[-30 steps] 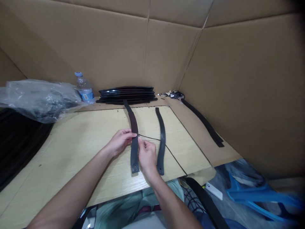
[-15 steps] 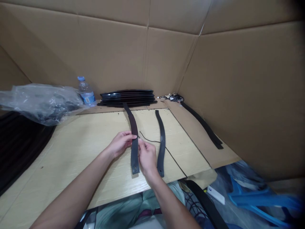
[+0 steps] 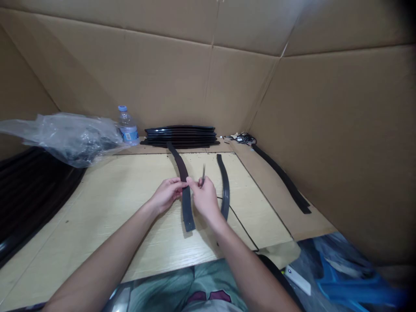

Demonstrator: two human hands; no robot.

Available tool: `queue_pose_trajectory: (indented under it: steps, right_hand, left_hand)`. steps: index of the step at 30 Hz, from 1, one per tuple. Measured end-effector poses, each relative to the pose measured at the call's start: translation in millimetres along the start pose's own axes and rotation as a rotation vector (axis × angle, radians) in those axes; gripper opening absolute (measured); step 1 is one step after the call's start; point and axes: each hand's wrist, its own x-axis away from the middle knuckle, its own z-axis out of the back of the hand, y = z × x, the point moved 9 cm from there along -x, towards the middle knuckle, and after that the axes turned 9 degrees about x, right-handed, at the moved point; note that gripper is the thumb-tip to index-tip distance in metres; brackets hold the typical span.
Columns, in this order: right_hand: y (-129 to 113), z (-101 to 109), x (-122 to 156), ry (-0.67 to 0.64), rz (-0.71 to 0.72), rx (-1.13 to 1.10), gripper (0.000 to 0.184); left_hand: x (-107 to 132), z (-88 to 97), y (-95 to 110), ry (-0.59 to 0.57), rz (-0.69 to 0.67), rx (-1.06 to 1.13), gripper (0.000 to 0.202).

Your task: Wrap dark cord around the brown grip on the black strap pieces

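Note:
A curved dark strip lies lengthwise over the table with both hands at its middle. My left hand is closed on the strip's left edge, its thumb on top. My right hand is on the other side, its thumb and fingertips touching the strip's right edge. Out of the right fist a thin, pointed dark tool sticks up; its lower part is hidden in the fingers, so its kind is unclear. A second dark strip lies to the right, partly behind the right wrist, with a thin black cord running beneath it.
A stack of black strips stands at the back beside a water bottle and a clear plastic bag. More dark strips fill the left side. Another strip lies along the right edge. Cardboard walls enclose the table.
My right hand has turned, and the pointed tool now stands up from its fingers. Its thumb has come onto the strip's edge. The view has shifted slightly; the left hand keeps its hold.

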Motion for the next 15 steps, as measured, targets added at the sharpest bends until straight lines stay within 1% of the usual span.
queue_pose_trajectory:
  steps: [3, 6, 8, 10, 15]
  right_hand:
    - [-7.0, -18.4, -28.3, -0.123, 0.037, 0.128, 0.026]
    - [-3.9, -27.6, -44.2, -0.132, 0.036, 0.140, 0.027]
    - [-3.4, -30.1, -47.8, -0.129, 0.055, 0.162, 0.030]
    - [-4.8, -32.0, -48.5, -0.137, 0.086, 0.191, 0.033]
    - [-10.4, -33.7, -51.3, -0.094, 0.143, 0.074, 0.035]
  left_hand:
    - [-1.9, 3.2, 6.2, 0.005, -0.047, 0.031, 0.017]
    - [-2.1, 7.6, 12.6, 0.040, -0.094, 0.056, 0.020]
    - [-1.4, 12.0, 16.2, 0.091, -0.136, 0.065, 0.020]
    - [-0.9, 13.0, 19.1, 0.114, -0.180, 0.065, 0.022]
    - [-1.6, 12.4, 23.7, 0.145, -0.242, 0.094, 0.023]
